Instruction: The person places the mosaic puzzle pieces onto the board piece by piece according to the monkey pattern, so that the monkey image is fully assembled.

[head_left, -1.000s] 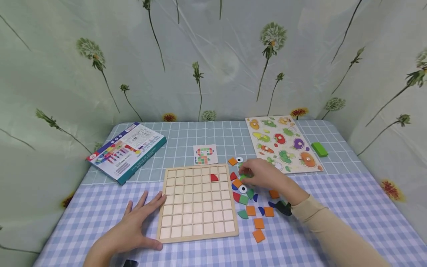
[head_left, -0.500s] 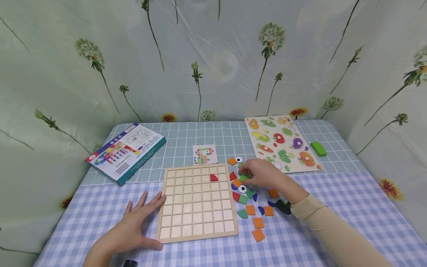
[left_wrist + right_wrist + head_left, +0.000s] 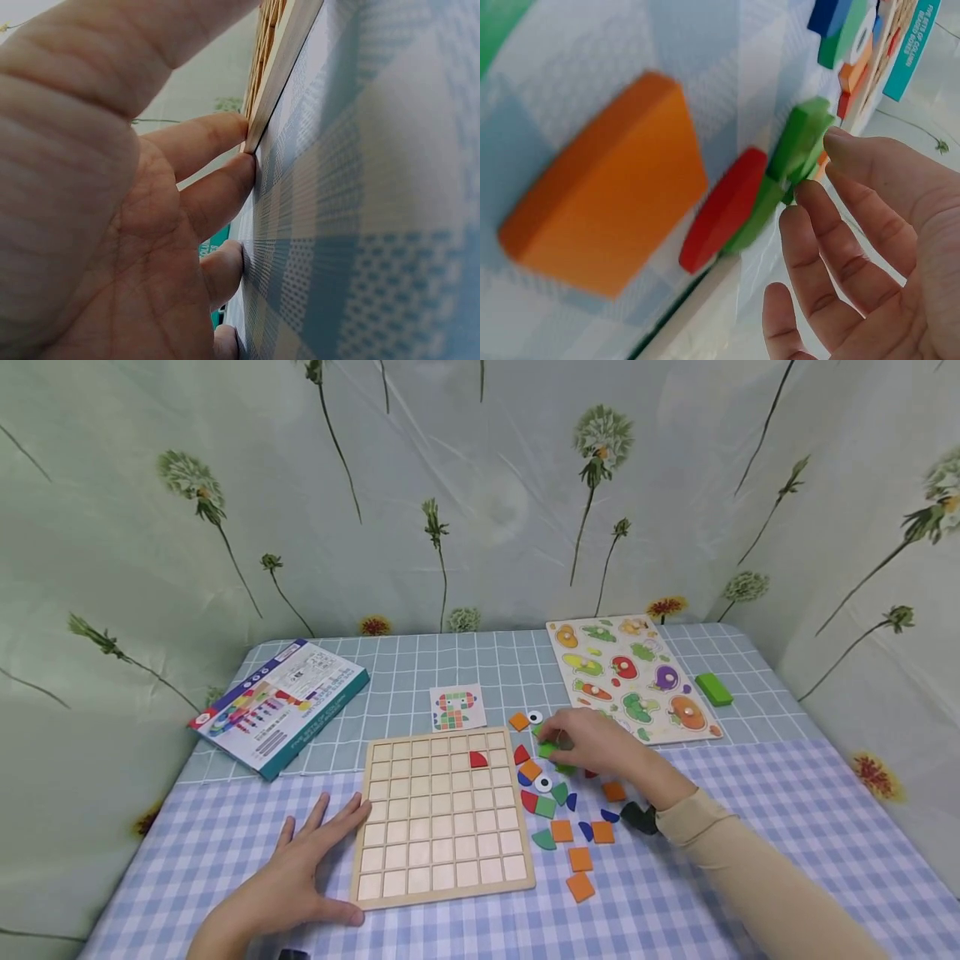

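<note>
A wooden grid board [image 3: 447, 899] lies on the table with one red quarter-circle piece [image 3: 478, 760] in an upper cell. My left hand [image 3: 288, 877] is spread at the board's left side, fingertips and thumb touching its frame; the left wrist view shows fingertips against the wooden edge. Among the loose pieces right of the board, my right hand [image 3: 592, 745] pinches a green tile [image 3: 548, 749] between thumb and fingers. Another green piece [image 3: 566, 769] lies just below that hand. In the right wrist view, a red piece [image 3: 724, 210] and an orange square [image 3: 611, 187] lie nearby.
A pattern card [image 3: 457, 707] lies behind the board. A flat box [image 3: 281, 706] sits at the back left. A vegetable puzzle board [image 3: 633, 681] and a green block [image 3: 713, 690] are at the back right. More orange squares [image 3: 580, 887] and blue pieces [image 3: 610, 816] lie near the right forearm.
My right hand has shifted slightly back, and the green tile at its fingertips now shows apart from the other green piece. The left hand keeps its place at the board.
</note>
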{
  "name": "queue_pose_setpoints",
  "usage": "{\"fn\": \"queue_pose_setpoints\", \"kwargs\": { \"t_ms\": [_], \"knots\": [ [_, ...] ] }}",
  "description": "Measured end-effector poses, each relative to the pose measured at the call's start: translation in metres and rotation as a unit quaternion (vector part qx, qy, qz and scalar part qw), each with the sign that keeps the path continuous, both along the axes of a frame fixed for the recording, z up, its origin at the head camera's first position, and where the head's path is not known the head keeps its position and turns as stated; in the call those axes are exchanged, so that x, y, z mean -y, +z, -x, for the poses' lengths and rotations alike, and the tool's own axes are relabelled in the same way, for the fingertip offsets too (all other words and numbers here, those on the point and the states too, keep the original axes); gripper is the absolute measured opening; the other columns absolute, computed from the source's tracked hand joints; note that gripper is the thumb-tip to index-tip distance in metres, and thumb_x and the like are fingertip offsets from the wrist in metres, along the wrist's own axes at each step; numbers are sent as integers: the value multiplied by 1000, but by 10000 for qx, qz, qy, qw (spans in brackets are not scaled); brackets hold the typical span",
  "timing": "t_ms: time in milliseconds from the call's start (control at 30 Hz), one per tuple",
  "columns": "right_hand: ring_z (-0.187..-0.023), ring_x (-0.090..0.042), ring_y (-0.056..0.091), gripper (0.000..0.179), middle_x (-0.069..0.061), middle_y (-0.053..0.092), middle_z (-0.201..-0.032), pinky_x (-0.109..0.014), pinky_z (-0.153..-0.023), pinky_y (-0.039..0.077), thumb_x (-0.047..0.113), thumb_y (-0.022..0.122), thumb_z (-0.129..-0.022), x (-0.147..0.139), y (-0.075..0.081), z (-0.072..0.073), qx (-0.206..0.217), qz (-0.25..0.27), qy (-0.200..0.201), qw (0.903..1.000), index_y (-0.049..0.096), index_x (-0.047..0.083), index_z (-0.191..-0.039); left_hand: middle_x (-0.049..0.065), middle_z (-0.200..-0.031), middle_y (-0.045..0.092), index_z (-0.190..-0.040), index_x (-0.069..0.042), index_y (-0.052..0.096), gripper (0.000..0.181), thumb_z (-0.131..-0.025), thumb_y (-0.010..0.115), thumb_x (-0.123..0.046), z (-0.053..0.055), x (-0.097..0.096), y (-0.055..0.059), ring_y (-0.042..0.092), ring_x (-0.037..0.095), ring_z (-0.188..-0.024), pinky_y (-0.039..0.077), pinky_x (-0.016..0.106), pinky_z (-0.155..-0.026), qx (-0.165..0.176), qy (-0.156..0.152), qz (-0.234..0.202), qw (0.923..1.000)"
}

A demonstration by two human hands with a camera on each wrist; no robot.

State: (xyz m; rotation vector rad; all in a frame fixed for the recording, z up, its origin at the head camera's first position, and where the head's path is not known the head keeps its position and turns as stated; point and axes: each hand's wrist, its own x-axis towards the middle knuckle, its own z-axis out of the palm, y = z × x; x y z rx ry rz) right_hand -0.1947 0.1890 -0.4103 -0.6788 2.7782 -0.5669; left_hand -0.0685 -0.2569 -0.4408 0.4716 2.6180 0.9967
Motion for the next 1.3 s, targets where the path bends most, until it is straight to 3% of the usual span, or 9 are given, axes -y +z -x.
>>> {"fn": "queue_pose_setpoints", "kwargs": {
  "t_ms": [333, 500, 767, 967, 1300],
  "knots": [
    [-102, -19, 70, 27, -3, 78, -115, -43, -95, 62, 18, 79, -97, -19, 15, 1, 171, 138, -384, 9990, 78, 11, -123, 13, -177, 32, -165, -27, 44, 125, -57, 99, -56, 1, 0, 1, -4, 61, -162, -15, 88, -115, -36, -56, -64, 10000],
    [-105, -23, 71, 26, -4, 80, -115, -46, -96, 62, 17, 79, -96, -26, 19, 0, 92, 234, -393, 9989, 79, 10, -121, 13, -177, 32, -165, -27, 44, 125, -57, 100, -55, 1, 0, 0, -4, 60, -163, -16, 87, -116, -3, -37, -25, 10000],
    [-96, -17, 69, 27, -2, 80, -112, -39, -92, 63, 22, 83, -95, -16, 6, -1, 244, 115, -409, 9988, 79, 10, -119, 11, -177, 31, -166, -27, 43, 125, -58, 99, -56, 0, 0, 1, -4, 60, -163, -14, 87, -116, 28, -29, 1, 10000],
    [-93, -14, 68, 26, 0, 79, -108, -42, -95, 62, 24, 86, -92, -6, -3, 0, 56, -11, -294, 9996, 80, 11, -114, 10, -178, 30, -166, -28, 42, 126, -58, 99, -56, 2, -2, 2, -4, 59, -163, -14, 87, -117, 63, -44, 52, 10000],
    [-95, -14, 69, 23, 1, 79, -107, -42, -96, 62, 25, 87, -92, 3, -5, 2, 34, -187, -338, 9992, 79, 14, -111, 9, -178, 29, -166, -28, 42, 126, -57, 100, -56, 0, -1, 3, -5, 58, -164, -15, 87, -116, 96, -1, 88, 9999]
  ]
}}
